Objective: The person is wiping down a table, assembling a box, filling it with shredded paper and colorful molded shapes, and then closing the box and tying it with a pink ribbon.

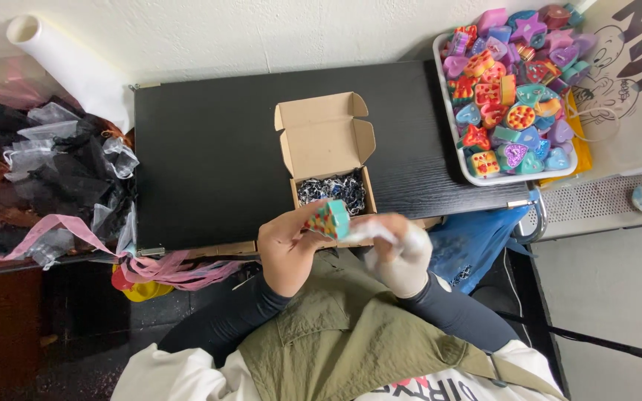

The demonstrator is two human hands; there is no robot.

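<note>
Hands: left hand is pinching a small colourful soap block at its fingertips, closed on it; right hand, in a white glove, is bunched around a bit of white wrap just beside the block.
Soap block: teal and orange with dots, it is being held in the air just in front of the cardboard box, over its near edge.
Box: it is sitting open on the black surface, lid flaps standing back, dark shredded paper lying in the bottom.
Tray: a white tray of many bright moulded soaps is resting to the right of the box, at the surface's right end.
Left of the box: clear and black bags and pink ribbons are piling up off the surface's left edge, with a white roll lying behind them.
Right of the box, lower: a blue plastic bag is hanging beneath the tray's end.
</note>
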